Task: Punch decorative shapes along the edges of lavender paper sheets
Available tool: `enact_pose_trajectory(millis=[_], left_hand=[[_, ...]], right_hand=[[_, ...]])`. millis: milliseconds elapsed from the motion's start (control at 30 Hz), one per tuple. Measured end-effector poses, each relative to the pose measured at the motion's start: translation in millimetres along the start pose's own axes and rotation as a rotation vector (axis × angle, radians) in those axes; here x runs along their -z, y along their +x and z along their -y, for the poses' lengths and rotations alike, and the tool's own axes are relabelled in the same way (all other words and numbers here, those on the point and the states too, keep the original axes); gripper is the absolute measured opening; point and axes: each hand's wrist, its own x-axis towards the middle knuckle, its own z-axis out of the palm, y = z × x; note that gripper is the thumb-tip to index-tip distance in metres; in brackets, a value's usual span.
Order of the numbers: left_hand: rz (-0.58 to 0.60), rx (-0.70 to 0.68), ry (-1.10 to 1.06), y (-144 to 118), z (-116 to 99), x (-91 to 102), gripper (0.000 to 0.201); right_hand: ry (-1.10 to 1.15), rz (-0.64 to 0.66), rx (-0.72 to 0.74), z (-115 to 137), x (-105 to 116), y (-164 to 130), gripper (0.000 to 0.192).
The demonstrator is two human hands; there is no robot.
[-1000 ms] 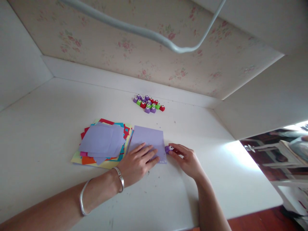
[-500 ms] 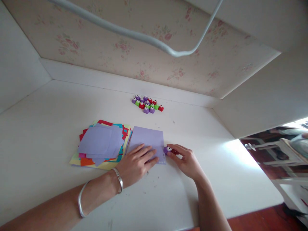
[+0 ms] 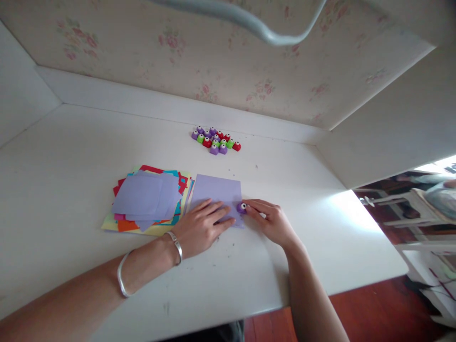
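Note:
My left hand (image 3: 204,227) lies flat with fingers spread on a purple sheet of paper (image 3: 217,187), pressing it to the white table. With fingers closed, my right hand (image 3: 269,218) grips a small purple paper punch (image 3: 241,208) with a white button top. The punch sits at the sheet's right edge; whether the paper is inside its slot I cannot tell. Near the sheet's lower right corner, small cut-outs are hard to make out, partly hidden by my fingers.
Left of the sheet is a stack of coloured papers (image 3: 142,197), purple on top. Several purple, green and red punches (image 3: 215,141) stand grouped near the back wall. A white cable (image 3: 270,35) hangs in front of the floral wallpaper. The table's front edge (image 3: 263,311) shows below.
My right hand has brought the punch slightly left, onto the sheet's right edge. My left hand stays on the paper. The view has tilted downward.

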Motion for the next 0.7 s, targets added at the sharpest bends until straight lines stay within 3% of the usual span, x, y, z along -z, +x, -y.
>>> enact_pose_trajectory(millis=[700], left_hand=[[0.110,0.060,-0.047,1.3,0.7,0.9,0.038]], right_hand=[[0.069,0.024,-0.003,-2.0,-0.4,1.5,0.023]])
